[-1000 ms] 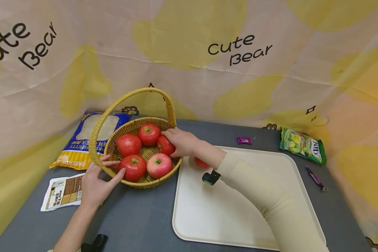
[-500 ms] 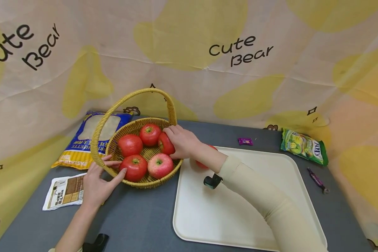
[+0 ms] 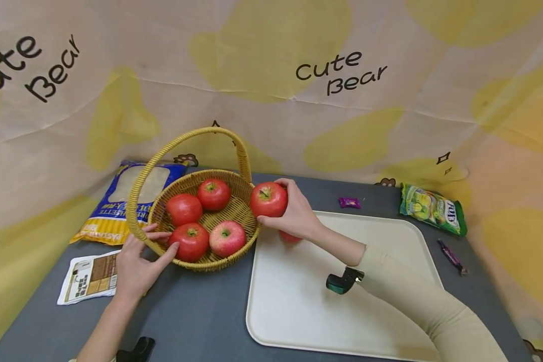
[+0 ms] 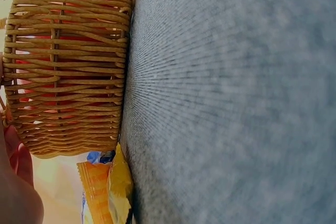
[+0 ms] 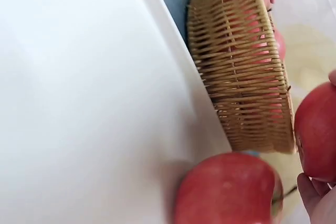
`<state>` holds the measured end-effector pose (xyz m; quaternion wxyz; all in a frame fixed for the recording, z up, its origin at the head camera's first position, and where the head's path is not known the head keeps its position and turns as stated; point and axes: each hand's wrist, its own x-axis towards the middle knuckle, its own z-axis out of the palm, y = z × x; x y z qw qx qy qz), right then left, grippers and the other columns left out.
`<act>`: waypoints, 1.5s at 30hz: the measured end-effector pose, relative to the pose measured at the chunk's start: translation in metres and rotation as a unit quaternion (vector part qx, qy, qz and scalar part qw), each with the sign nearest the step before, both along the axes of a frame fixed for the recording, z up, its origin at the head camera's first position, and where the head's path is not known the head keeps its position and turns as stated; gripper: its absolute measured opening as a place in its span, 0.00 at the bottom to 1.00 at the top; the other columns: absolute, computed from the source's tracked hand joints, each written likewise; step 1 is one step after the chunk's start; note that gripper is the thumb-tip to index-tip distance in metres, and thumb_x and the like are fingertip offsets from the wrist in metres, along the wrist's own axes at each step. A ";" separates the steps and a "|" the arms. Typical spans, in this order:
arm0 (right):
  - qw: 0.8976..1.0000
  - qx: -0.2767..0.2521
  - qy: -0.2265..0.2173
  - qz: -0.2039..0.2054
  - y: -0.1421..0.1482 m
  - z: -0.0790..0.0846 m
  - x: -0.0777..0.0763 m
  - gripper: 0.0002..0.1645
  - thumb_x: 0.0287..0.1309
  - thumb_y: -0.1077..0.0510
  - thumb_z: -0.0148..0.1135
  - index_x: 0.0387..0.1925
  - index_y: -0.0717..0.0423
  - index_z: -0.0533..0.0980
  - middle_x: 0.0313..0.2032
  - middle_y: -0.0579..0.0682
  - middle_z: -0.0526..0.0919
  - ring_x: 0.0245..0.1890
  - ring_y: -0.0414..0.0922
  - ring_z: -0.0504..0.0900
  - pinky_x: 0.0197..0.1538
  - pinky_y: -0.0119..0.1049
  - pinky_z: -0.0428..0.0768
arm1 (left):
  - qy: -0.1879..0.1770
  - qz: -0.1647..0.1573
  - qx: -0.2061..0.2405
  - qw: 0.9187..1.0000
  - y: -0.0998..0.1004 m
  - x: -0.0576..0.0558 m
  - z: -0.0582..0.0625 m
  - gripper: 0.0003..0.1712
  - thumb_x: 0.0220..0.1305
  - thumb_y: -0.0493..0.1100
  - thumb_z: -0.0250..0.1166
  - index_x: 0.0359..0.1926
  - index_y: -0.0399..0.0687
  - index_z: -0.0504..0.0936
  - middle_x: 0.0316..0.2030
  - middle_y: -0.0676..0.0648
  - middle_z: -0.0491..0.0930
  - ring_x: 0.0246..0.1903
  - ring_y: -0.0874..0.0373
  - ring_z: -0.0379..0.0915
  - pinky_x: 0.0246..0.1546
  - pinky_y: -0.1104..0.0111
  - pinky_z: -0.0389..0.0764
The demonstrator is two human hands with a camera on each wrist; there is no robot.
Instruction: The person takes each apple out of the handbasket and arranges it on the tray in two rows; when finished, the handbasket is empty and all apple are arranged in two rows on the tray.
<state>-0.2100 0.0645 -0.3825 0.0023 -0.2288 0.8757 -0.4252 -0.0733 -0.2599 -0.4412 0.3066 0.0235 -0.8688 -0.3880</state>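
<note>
Has lifted a red apple since half a second ago, from inside the basket to its right rim. Holds it in the right hand, with thumb and fingers curled round. Rests the left hand on the near-left rim, fingers loosely spread. Inside the basket, near the desk's back edge: four apples. At the white tray's back-left corner: another apple.

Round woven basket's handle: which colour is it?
The arched woven handle is yellow, clearest in the head view.
</note>
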 end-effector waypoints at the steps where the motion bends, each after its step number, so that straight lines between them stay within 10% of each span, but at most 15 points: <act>1: 1.000 -0.008 -0.018 -0.011 0.006 0.001 0.003 0.51 0.39 0.43 0.76 0.62 0.48 0.59 0.55 0.48 0.71 0.53 0.46 0.73 0.51 0.47 0.78 | 0.001 0.001 0.000 1.000 0.000 0.000 0.000 0.18 0.41 0.38 0.79 0.38 0.44 0.87 0.48 0.40 0.82 0.54 0.50 0.70 0.55 0.48 0.66; 21: 0.981 -0.007 -0.111 -0.157 0.133 -0.042 0.027 0.54 0.47 0.45 0.75 0.68 0.56 0.55 0.62 0.58 0.66 0.60 0.57 0.68 0.52 0.55 0.77 | -0.007 0.014 0.001 1.000 -0.002 0.001 -0.001 0.16 0.44 0.39 0.77 0.38 0.44 0.87 0.47 0.40 0.81 0.55 0.71 0.64 0.53 0.51 0.66; 45: 0.971 -0.011 -0.149 -0.186 0.160 -0.065 0.024 0.51 0.52 0.44 0.71 0.69 0.57 0.55 0.63 0.60 0.65 0.61 0.59 0.66 0.53 0.54 0.77 | -0.013 0.002 0.009 1.000 0.002 -0.002 0.000 0.16 0.46 0.39 0.76 0.39 0.43 0.87 0.44 0.41 0.81 0.56 0.73 0.63 0.54 0.53 0.64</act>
